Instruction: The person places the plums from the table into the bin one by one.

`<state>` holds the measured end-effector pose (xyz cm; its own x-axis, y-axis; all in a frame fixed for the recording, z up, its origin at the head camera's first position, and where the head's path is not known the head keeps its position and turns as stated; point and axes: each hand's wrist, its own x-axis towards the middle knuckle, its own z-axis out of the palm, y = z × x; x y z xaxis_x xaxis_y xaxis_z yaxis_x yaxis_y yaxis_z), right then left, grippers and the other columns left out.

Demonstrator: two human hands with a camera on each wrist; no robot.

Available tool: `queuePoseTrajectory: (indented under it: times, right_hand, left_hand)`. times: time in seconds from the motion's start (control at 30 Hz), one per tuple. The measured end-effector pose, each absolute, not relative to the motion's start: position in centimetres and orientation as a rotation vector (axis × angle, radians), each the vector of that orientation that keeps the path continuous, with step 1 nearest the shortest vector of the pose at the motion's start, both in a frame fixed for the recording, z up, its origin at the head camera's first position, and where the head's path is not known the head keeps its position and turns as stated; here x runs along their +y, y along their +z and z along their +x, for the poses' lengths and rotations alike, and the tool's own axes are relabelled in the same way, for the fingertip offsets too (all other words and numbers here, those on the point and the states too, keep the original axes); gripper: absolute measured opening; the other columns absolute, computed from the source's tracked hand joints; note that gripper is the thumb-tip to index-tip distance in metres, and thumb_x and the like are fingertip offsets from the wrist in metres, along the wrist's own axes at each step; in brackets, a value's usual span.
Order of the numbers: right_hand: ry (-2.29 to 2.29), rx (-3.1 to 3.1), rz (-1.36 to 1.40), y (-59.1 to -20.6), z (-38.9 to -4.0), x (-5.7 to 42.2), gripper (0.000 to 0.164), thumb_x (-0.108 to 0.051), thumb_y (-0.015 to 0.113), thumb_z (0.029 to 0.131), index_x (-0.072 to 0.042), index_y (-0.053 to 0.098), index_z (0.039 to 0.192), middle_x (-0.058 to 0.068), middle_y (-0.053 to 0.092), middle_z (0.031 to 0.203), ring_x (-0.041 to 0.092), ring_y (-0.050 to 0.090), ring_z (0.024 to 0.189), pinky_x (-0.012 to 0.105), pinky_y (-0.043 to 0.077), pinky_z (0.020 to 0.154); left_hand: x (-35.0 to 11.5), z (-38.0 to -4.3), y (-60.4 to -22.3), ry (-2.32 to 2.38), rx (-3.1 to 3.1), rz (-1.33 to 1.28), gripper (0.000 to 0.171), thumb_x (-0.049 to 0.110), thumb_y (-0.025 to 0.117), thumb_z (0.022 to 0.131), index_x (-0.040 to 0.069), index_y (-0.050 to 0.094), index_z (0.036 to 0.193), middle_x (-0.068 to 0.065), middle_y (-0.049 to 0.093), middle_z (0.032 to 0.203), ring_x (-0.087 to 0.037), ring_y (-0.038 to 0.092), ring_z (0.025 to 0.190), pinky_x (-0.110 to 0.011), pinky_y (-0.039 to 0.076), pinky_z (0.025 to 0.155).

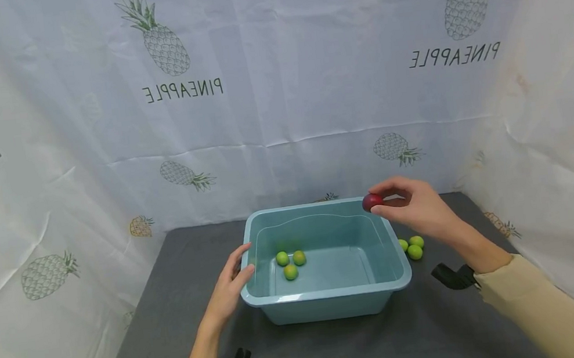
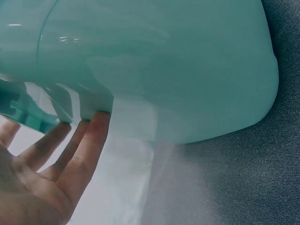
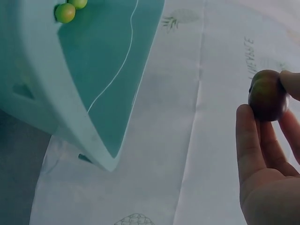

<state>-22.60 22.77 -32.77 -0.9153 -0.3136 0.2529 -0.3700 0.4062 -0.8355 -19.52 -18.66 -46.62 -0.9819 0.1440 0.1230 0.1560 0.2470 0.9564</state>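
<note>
Dark-grey surface (image 1: pixel 159 309) | light-blue rectangular plastic tub (image 1: pixel 330 293) | right hand (image 1: pixel 416 209): fingers pinching dark-red round fruit (image 1: pixel 372 202) by far-right corner | left hand (image 1: pixel 225 290): fingers spread, touching left rim | seemingly mid-carry; next calls for steady pinch

Left hand (image 1: pixel 225 290) low, right hand (image 1: pixel 418 206) higher in a pinch.

Cream sleeves (image 1: pixel 553 314) end beside black wrist mounts (image 1: pixel 452 276).

dark-red fruit (image 1: pixel 372 202) | round, raised in right grip (image 1: pixel 418 207) | light-blue basin (image 1: pixel 330 294) | upright
</note>
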Motion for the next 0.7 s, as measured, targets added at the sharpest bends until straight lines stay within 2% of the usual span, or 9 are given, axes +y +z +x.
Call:
queuePoseTrajectory:
  times: [0.13, 0.7]
  right_hand:
    - [1.591, -2.554, 0.68, -32.9, -23.4, 21.9, 0.037, -0.013, 0.074, 0.094, -0.002, 0.064, 0.128, 0.016, 0.064, 0.125, 0.014, 0.071, 0.102, 0.027, 0.056, 0.082]
    - [1.66, -2.494, 0.797, -32.0, -26.3, 17.1, 0.038, -0.013, 0.077, 0.092, -0.003, 0.065, 0.127, 0.014, 0.064, 0.123, 0.026, 0.07, 0.105, 0.029, 0.057, 0.083]
  left_hand:
    - [-18.7, -19.6, -46.7, -1.893, -2.471, -0.302, 0.051, 0.029, 0.054, 0.106, 0.023, 0.039, 0.154, -0.017, 0.032, 0.161, -0.04, 0.043, 0.139, -0.059, 0.039, 0.104]
    - [-18.7, -19.6, -46.8, -1.896, -2.463, -0.267, 0.051, 0.028, 0.056, 0.106, 0.023, 0.04, 0.154, -0.017, 0.033, 0.161, -0.04, 0.046, 0.136, -0.057, 0.042, 0.103]
